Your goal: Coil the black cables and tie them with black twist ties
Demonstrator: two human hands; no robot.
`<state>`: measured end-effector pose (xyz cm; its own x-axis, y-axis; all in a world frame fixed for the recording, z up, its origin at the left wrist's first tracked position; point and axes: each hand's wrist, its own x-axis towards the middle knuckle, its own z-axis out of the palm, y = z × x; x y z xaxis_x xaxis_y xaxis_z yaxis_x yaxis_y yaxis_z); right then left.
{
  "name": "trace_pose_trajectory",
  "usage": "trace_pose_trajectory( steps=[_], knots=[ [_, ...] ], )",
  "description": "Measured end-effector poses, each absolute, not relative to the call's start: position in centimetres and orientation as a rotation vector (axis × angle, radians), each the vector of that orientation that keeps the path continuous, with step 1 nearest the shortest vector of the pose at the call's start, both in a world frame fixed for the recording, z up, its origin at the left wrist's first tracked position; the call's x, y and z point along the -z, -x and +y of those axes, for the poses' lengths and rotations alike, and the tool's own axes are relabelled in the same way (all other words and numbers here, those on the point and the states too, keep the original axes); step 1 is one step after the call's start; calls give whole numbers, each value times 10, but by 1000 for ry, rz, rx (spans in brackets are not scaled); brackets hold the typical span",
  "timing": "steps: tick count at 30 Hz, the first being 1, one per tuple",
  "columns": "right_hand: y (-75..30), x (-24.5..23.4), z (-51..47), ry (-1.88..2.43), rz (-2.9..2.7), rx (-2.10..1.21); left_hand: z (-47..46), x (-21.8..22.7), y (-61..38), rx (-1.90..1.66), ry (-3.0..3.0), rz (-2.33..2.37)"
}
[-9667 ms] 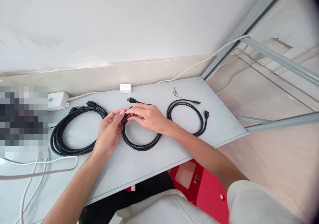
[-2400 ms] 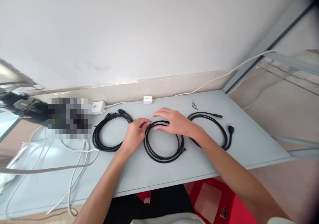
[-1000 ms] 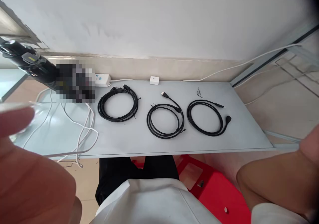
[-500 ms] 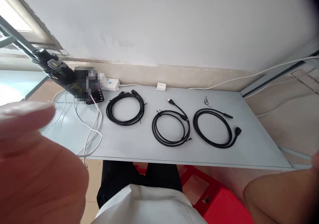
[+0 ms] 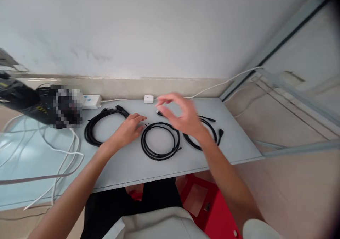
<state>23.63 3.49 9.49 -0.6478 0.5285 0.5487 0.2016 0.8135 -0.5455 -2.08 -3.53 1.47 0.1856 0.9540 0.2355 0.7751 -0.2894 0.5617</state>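
Note:
Three black cables lie coiled in a row on the grey table [image 5: 239, 145]. The left coil [image 5: 89, 134] is the thickest, the middle coil [image 5: 159, 156] lies in front of me, and the right coil [image 5: 217, 134] is partly hidden behind my right wrist. My left hand [image 5: 130, 127] rests flat on the table between the left and middle coils, fingers stretched out, holding nothing. Blurred by motion, my right hand [image 5: 182, 116] hovers above the far side of the middle coil with its fingers apart and nothing in it.
A white power strip [image 5: 91, 101] and a small white adapter [image 5: 148, 98] sit at the table's back edge by the wall. Loose white cables [image 5: 66, 155] trail over the left end beside a black device [image 5: 23, 102]. A red stool [image 5: 202, 200] stands below the front edge.
Both hands, half a second ago close to the camera at the frame's edges, have reached out over the table to the middle coil. The view has swung right.

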Motion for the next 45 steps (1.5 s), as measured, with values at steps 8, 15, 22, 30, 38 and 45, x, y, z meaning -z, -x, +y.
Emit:
trace_pose_trajectory(
  steps=[8, 15, 22, 30, 38, 45],
  knots=[
    [-221, -16, 69, 724, -2591, -831, -20, -7, 23, -736, -2119, 1456],
    [-235, -4, 70, 649, -2671, -760, -29, -6, 22, -613, -2393, 1484],
    [-226, -6, 58, 558, -2732, -626, -34, -3, 17, -544, -2482, 1544],
    [-228, -9, 57, 619, -2726, -660, -35, -2, 14, -592, -2436, 1678],
    [-229, -10, 55, 679, -2775, -654, -37, 4, 15, -580, -2536, 1625],
    [-230, -9, 55, 703, -2797, -658, -44, -11, 5, -967, -2414, 1497]
  ],
)
